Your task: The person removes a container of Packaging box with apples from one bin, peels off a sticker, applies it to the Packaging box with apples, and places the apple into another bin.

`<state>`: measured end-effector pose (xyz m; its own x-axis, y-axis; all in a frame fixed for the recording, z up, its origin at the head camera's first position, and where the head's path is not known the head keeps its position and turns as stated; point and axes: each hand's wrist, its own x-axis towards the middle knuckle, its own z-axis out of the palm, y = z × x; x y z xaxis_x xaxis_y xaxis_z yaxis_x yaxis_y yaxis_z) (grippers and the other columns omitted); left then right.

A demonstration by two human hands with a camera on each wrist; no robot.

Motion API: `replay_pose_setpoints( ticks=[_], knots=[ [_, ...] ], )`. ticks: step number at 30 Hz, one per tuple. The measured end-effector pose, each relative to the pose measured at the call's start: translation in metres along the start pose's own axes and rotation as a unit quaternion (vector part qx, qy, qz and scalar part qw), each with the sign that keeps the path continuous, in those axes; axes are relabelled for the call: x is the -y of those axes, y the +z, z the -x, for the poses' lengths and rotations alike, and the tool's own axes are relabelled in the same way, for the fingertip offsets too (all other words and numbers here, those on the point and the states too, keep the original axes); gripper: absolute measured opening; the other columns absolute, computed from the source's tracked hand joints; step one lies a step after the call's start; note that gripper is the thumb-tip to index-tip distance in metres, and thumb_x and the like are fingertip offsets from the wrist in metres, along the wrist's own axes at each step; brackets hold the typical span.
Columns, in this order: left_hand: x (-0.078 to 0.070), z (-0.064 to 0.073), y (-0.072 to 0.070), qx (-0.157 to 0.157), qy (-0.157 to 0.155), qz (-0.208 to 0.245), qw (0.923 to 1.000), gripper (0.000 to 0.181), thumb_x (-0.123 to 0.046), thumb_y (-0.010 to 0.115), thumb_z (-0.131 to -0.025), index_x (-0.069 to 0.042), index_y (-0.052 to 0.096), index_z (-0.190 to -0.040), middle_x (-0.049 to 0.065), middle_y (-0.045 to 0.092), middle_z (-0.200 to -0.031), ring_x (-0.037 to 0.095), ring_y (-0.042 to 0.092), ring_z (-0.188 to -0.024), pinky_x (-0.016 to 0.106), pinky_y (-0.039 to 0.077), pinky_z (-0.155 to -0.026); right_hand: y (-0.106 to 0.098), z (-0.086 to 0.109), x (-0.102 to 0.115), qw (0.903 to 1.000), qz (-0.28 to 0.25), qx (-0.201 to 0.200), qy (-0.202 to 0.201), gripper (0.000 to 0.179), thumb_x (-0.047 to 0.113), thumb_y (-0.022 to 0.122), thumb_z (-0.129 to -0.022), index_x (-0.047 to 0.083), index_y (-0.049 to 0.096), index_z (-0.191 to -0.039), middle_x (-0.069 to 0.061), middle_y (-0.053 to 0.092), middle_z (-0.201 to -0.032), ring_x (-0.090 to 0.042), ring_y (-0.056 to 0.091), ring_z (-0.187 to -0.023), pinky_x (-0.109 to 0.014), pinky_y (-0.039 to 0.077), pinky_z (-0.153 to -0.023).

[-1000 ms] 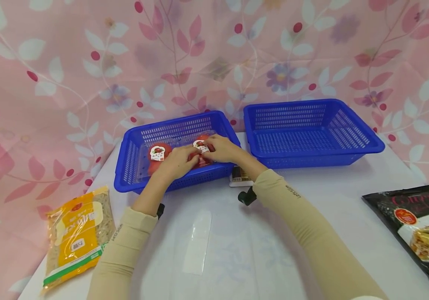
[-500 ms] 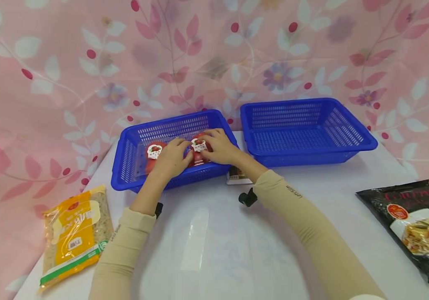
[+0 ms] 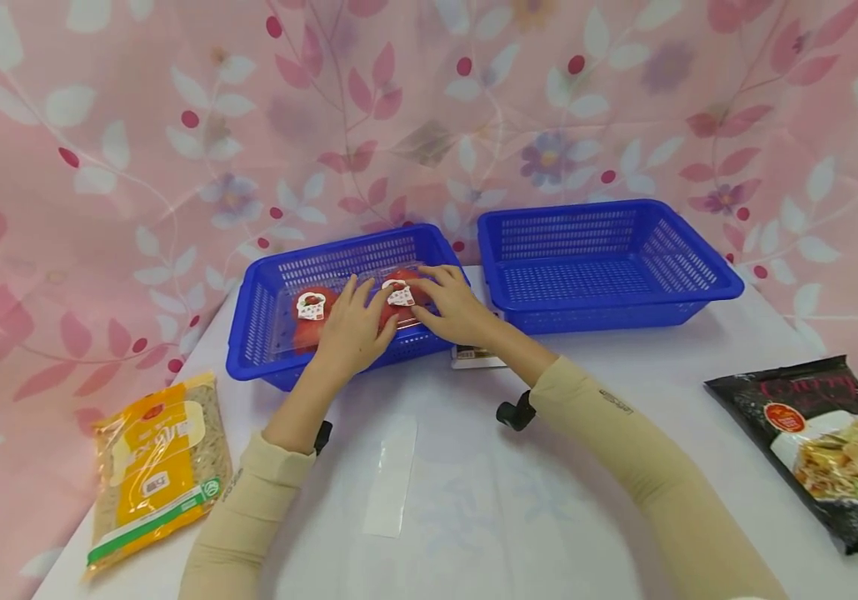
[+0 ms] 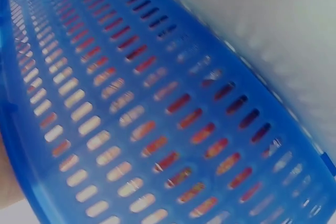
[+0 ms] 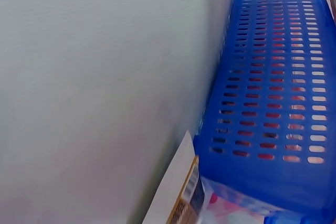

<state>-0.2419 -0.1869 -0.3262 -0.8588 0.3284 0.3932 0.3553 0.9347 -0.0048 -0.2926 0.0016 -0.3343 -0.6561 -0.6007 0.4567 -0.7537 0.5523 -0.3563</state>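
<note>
Two clear plastic packs of tomatoes with white labels lie side by side in the left blue basket [image 3: 260,337]. My left hand [image 3: 350,329] reaches over the basket's front rim, fingers spread, between the left pack [image 3: 311,321] and the right pack [image 3: 399,293]. At the right pack, my right hand [image 3: 459,312] has its fingertips on the far right side and its thumb near the label, the fingers loosely bent. In the left wrist view the slotted wall [image 4: 157,103] fills most of the frame, red showing through it.
A second blue basket [image 3: 616,312] stands to the right. A flat printed package [image 3: 474,357] lies by the left basket's front right corner. A yellow bag [image 3: 155,467] is at the left, a black noodle bag [image 3: 819,450] at the right. A clear strip [image 3: 391,479] lies on the white table.
My left hand has drawn slightly back from the right pack and its fingers have spread. My right hand has eased a little to the right. Both packs stay in the basket.
</note>
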Motion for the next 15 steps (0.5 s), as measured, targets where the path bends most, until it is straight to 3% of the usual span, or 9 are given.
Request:
replay_pose_setpoints(
  ticks=[5, 9, 15],
  knots=[
    [-0.008, 0.001, 0.001, -0.016, 0.022, -0.002, 0.9996, 0.048, -0.033, 0.052, -0.090, -0.007, 0.048, -0.130, 0.025, 0.043, -0.132, 0.046, 0.023, -0.130, 0.051, 0.018, -0.106, -0.009, 0.014, 0.000, 0.9984, 0.052, 0.018, 0.007, 0.048, 0.029, 0.053, -0.091, 0.008, 0.046, -0.134, -0.019, 0.031, -0.142, -0.035, 0.024, -0.128, -0.052, 0.026, -0.102],
    [-0.015, 0.004, 0.002, 0.005, 0.032, -0.012, 0.9994, 0.053, -0.037, 0.051, -0.091, -0.007, 0.043, -0.134, 0.024, 0.037, -0.138, 0.044, 0.016, -0.133, 0.054, 0.012, -0.106, -0.015, 0.027, -0.002, 0.9932, 0.113, 0.025, -0.013, 0.053, 0.033, 0.052, -0.091, 0.008, 0.042, -0.137, -0.020, 0.030, -0.143, -0.039, 0.025, -0.129, -0.054, 0.026, -0.103],
    [-0.027, 0.013, 0.005, 0.043, 0.063, -0.040, 0.9963, 0.061, -0.042, 0.050, -0.090, -0.010, 0.036, -0.140, 0.022, 0.026, -0.145, 0.039, 0.012, -0.136, 0.056, 0.009, -0.106, -0.016, 0.047, -0.006, 0.9866, 0.150, -0.003, -0.064, 0.054, 0.032, 0.057, -0.088, 0.004, 0.046, -0.133, -0.024, 0.033, -0.140, -0.042, 0.029, -0.127, -0.055, 0.027, -0.101]
  ],
)
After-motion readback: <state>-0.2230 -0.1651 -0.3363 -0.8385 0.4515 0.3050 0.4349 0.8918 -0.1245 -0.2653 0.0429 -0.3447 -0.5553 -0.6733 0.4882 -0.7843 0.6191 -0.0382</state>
